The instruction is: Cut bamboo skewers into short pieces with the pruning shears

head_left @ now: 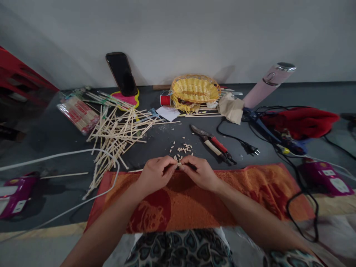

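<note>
My left hand (159, 170) and my right hand (200, 172) meet over the front edge of an orange towel (191, 211). Both are closed in a pinch, thumb against forefinger, with short cut wooden stick pieces (179, 164) between the fingertips. How many pieces are held is too small to tell. Just beyond the fingers lies a loose scatter of similar small wooden bits (185, 149). Pruning shears (213, 142) with one red and one pale handle rest right of the scatter. To the left is a messy heap of thin wooden sticks (119, 135).
Behind stand a yellow woven basket (196, 89), a red thread spool (165, 100), a propped phone (122, 74) and a leaning pink flask (268, 85). A black power plug (251, 149) and cables lie right, near red cloth (303, 120). A white cable (83, 151) crosses the left side.
</note>
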The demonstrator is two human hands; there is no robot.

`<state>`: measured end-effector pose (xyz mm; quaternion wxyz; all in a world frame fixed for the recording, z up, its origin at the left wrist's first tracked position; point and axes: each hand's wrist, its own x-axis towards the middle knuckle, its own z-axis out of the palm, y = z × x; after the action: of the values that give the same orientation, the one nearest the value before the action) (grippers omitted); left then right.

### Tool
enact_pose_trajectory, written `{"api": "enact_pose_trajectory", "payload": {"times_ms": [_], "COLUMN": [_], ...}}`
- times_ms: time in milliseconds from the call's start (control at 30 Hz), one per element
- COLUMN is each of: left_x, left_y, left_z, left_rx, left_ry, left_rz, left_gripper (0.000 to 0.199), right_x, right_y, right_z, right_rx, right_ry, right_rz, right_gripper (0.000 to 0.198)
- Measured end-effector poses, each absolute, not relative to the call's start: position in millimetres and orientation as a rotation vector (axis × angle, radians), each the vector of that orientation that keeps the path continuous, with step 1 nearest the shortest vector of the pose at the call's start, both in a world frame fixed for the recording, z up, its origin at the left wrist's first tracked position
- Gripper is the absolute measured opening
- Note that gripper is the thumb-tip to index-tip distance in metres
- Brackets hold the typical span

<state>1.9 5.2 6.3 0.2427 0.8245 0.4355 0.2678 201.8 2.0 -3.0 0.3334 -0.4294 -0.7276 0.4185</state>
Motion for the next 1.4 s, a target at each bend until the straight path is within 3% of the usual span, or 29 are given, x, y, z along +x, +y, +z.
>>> {"api": "enact_pose_trajectory", "payload": {"times_ms": [1400], "left_x": [2.8], "left_y": [4.3], "left_z": [4.1], "left_rx": [2.252], "left_ry": [1.232], "left_rz": [0.724], "left_gripper": [0.013], "right_x": [201.6], "right_y": [1.7], "right_z": [-4.9], "right_rx": [-1.15], "right_ry": [-1.907], "right_rz": [1.083], "right_gripper": [0.011]}}
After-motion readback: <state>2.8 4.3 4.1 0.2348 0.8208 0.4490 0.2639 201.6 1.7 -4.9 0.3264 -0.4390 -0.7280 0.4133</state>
